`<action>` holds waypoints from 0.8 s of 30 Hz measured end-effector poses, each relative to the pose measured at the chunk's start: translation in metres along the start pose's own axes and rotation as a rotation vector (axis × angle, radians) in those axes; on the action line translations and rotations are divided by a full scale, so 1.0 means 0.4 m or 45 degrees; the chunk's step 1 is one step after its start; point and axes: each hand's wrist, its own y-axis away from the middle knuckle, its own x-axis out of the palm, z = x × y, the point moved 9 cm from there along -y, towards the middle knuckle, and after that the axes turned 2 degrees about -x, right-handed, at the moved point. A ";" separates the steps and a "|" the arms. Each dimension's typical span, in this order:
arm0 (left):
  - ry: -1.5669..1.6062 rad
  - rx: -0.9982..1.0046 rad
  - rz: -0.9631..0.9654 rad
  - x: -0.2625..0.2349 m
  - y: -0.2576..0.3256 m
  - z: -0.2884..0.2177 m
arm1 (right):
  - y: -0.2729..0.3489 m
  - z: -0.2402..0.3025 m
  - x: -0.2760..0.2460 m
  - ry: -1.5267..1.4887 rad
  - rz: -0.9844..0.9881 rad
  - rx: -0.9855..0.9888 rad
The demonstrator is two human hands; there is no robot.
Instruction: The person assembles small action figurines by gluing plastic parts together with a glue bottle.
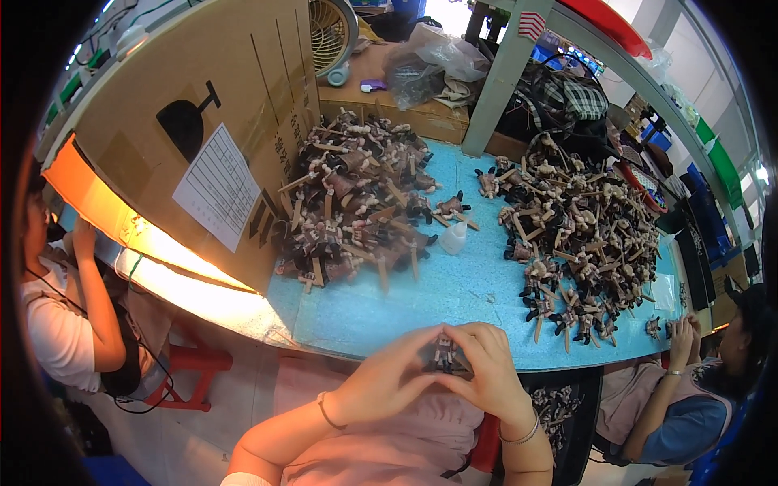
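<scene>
Between my two hands, just off the table's near edge, is a small toy figure [444, 354] with a pale upper part and dark lower part. My left hand [385, 374] curves round it from the left, and my right hand [491, 374] closes on it from the right. The fingertips of both hands meet above it. Some of the figure is hidden by the fingers. Beyond my hands, a heap of similar brown and black figures [356, 182], many with flat wooden sticks, lies at the back left. Another heap of figures [587, 243] covers the right side.
A small white bottle [454, 238] stands on the blue tabletop [478, 287] between the heaps. A big cardboard box [267, 162] walls off the left. Below the table edge, a dark tray [596, 397] holds more figures. People sit at left [73, 324] and right [689, 397].
</scene>
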 end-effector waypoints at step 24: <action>-1.174 0.440 -0.470 -0.175 -0.032 -0.058 | 0.032 -0.179 -0.165 0.258 -0.489 0.335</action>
